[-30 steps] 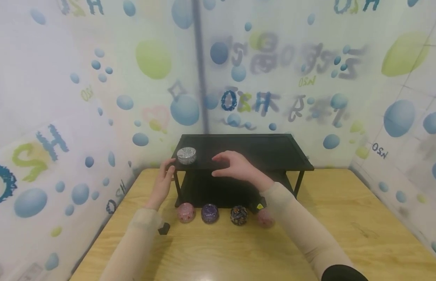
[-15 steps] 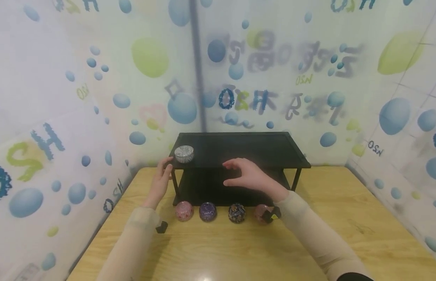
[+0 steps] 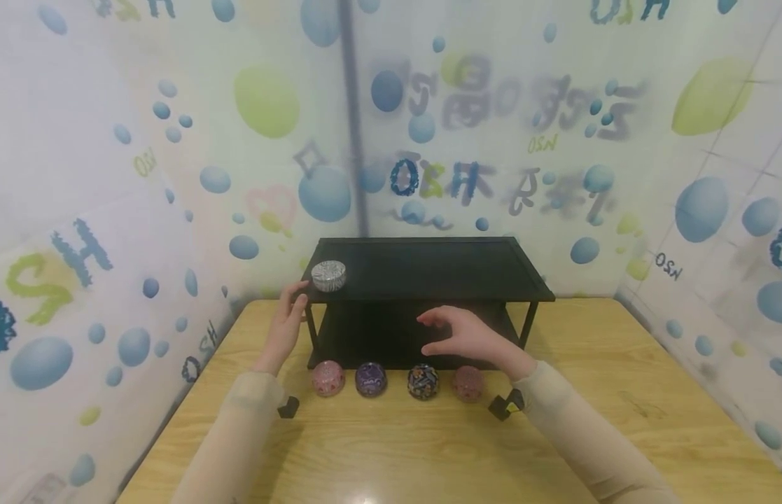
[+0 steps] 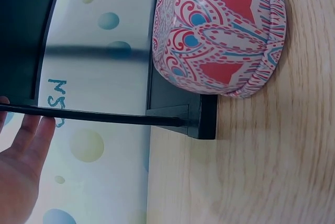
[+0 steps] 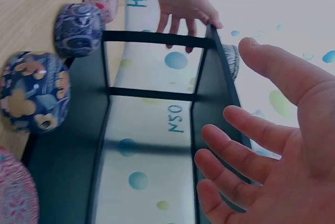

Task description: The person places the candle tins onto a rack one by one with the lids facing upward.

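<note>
My left hand (image 3: 282, 327) is at the left front corner of a black two-tier shelf (image 3: 428, 269), its fingers fairly straight. In the left wrist view its fingertips (image 4: 44, 130) touch the shelf's post (image 4: 99, 116). Close by, a black-and-white patterned round tin (image 3: 329, 276) stands on the upper tier. My right hand (image 3: 469, 337) hovers before the lower tier, fingers spread and slightly bent, holding nothing. Along the shelf's front foot sit a pink tin (image 3: 328, 379), a purple tin (image 3: 370, 379), a dark floral tin (image 3: 423, 382) and a rosy tin (image 3: 469, 383).
The shelf stands on a light wooden table (image 3: 391, 448), near the back wall. Wall sheets (image 3: 264, 175) printed with bubbles and letters enclose the table at the back and both sides. Black blocks (image 3: 288, 407) hang at both wrists.
My right hand has moved right and down, away from the black-and-white tin, and the rosy tin has come into fuller view. My left hand stays at the shelf corner. The head view has shifted slightly.
</note>
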Demonstrator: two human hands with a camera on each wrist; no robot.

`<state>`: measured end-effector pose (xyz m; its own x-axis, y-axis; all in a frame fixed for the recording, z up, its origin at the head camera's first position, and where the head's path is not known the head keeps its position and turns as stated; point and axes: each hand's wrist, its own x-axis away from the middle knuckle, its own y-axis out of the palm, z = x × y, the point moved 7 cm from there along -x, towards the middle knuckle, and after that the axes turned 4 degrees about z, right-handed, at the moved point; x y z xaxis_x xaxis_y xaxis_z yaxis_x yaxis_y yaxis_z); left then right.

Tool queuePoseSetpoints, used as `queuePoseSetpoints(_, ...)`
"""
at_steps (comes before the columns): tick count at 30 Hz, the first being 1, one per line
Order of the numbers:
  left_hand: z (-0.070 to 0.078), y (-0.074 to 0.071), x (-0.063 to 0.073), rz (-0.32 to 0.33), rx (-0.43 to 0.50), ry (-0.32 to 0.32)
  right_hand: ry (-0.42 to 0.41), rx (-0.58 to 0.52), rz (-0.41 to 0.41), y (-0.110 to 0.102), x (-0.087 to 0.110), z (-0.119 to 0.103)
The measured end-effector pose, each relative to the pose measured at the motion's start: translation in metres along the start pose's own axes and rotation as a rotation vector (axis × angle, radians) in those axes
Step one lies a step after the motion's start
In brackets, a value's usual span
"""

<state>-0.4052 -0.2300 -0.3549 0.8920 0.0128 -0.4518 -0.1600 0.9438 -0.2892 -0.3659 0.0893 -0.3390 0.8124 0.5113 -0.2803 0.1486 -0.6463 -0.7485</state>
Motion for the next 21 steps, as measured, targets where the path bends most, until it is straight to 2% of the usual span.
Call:
queuePoseSetpoints(2, 0.009, 0.001, 0.003, -0.005, -0.008, 0.01, 0.008, -0.022, -0.007, 0.001, 0.004, 0.005)
queuePoseSetpoints(6, 0.014, 0.001, 0.005, -0.009, 0.004, 0.012, 0.027, -0.034, -0.035, 0.002, 0.012, 0.014)
queuePoseSetpoints(21, 0.013, 0.001, 0.004, -0.001, 0.01, 0.024, 0.032, -0.05, -0.062, 0.013, 0.037, 0.046)
